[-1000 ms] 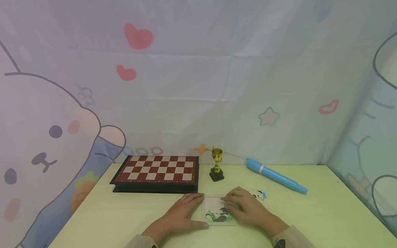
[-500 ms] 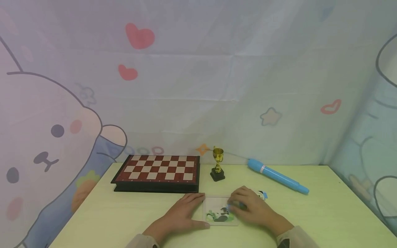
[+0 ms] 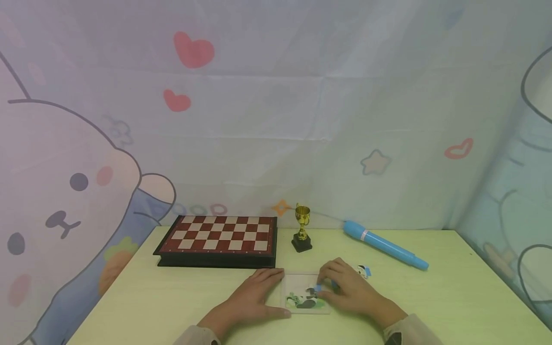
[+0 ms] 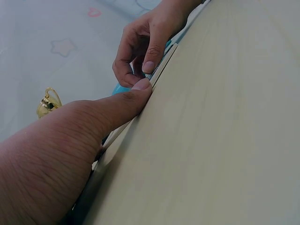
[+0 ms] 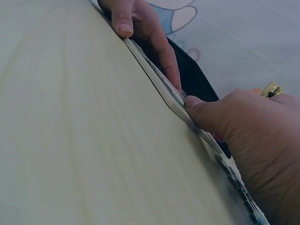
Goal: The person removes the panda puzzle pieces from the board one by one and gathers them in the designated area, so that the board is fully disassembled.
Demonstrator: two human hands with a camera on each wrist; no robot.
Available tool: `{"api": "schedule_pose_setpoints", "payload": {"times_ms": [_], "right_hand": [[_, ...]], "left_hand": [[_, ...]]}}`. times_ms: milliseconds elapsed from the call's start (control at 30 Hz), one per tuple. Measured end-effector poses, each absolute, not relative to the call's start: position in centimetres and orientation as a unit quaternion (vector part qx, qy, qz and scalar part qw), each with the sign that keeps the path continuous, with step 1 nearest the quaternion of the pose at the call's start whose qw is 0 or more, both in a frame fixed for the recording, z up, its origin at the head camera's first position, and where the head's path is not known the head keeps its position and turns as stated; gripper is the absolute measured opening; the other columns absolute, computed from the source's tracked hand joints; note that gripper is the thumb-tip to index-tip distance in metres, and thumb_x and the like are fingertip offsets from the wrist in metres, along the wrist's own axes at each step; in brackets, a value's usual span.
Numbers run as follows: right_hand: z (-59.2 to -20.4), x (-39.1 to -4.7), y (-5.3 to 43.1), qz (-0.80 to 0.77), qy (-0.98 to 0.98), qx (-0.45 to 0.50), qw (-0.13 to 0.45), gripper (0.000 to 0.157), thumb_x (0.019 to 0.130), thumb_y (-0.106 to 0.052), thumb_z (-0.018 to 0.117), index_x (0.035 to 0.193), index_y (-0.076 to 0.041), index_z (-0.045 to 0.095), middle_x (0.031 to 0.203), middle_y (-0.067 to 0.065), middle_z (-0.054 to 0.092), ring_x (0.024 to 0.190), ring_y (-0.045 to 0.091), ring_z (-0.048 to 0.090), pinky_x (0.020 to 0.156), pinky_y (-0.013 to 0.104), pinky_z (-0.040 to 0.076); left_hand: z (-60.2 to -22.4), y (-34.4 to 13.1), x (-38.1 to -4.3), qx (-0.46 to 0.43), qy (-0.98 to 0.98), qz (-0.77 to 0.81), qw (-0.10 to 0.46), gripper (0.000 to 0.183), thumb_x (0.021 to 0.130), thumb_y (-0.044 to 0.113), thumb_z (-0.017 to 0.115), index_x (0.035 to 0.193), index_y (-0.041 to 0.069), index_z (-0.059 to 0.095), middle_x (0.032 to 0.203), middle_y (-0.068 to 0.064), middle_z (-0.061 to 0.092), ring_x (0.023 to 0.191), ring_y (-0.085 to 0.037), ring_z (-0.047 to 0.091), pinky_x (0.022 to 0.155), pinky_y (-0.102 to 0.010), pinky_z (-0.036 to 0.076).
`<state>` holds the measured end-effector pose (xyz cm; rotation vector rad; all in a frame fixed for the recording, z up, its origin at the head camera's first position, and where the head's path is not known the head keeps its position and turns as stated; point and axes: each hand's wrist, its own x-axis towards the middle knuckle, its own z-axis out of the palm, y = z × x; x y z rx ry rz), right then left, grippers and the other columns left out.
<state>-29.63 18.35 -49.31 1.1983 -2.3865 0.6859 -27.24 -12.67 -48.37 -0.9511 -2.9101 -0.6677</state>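
Observation:
A square white puzzle board (image 3: 297, 280) lies on the table between both hands. Green, black and white pieces of a panda picture (image 3: 306, 303) fill its lower part. My left hand (image 3: 255, 299) rests along the board's left side, fingers stretched to the far corner and thumb (image 4: 133, 96) against the near edge. My right hand (image 3: 351, 290) bends over the board's right side, its thumb and fingertips pinching a small puzzle piece (image 3: 318, 288) with blue on it. Another bit of blue (image 3: 334, 284) shows under that hand, partly hidden. A loose panda piece (image 3: 363, 271) lies behind the right hand.
A black-edged chessboard box (image 3: 224, 235) stands behind the left hand. Right of it is a small gold trophy cup (image 3: 302, 225) on a dark base. A blue pen-shaped stick (image 3: 385, 245) lies at the back right. A printed cloth (image 3: 276, 120) hangs behind the table.
My right hand has shifted a little right over the board, and a blue patch now shows at its fingertips. The left hand has stayed in place.

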Motion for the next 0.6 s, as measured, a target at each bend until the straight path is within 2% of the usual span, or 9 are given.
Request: {"api": "schedule_pose_setpoints", "payload": {"times_ms": [400,600], "right_hand": [[-49.12,-29.48,18.31,0.239,-0.857,0.413,0.194,0.020,0.091,-0.039,0.075,0.102,-0.027,0.063,0.111,-0.014,0.063,0.107,0.006,0.051,0.088,0.036,0.050],[-49.17,-29.41,18.34,0.267,-0.861,0.400,0.166,0.021,0.091,-0.038,0.075,0.105,-0.030,0.062,0.108,-0.018,0.059,0.101,0.006,0.052,0.081,0.031,0.051]], "left_hand": [[-48.66,-12.73,-27.41,-0.303,-0.928,-0.215,0.004,0.099,0.079,0.083,0.057,0.155,0.021,0.041,0.157,0.011,0.037,0.145,-0.017,0.033,0.117,-0.051,0.031],[-48.64,-12.73,-27.38,-0.305,-0.929,-0.212,0.004,0.099,0.079,0.083,0.057,0.155,0.021,0.041,0.158,0.011,0.037,0.145,-0.017,0.032,0.118,-0.049,0.031]]}}
